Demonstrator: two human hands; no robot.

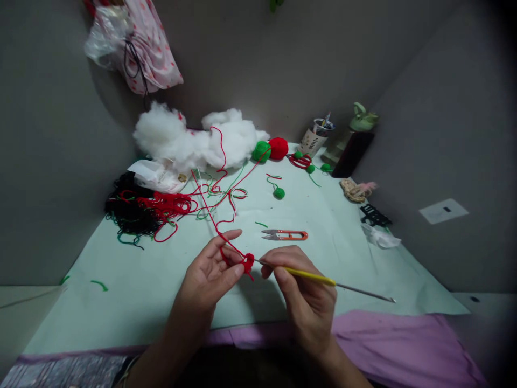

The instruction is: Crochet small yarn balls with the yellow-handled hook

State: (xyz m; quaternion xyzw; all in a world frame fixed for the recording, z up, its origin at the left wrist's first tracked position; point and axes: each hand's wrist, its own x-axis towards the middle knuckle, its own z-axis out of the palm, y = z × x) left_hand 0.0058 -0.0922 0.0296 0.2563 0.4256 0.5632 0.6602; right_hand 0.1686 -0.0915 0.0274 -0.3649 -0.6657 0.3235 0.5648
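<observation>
Between thumb and fingers my left hand (216, 272) pinches a small piece of red crochet work (248, 263). Red yarn (208, 209) runs over its raised index finger and back across the table. My right hand (302, 296) is closed around the yellow grip of a crochet hook (309, 276). The hook's left tip meets the red piece; its other metal end sticks out to the right. Just beyond both hands, orange thread snips (285, 235) lie on the table.
White stuffing (226, 140) is heaped at the back, beside a green yarn ball (262, 152) and a red yarn ball (278, 148). Tangled black yarn (131, 207) lies at left. Red scissors (299, 160), a pen cup (313, 141) and a small green pom-pom (279, 193) are farther right.
</observation>
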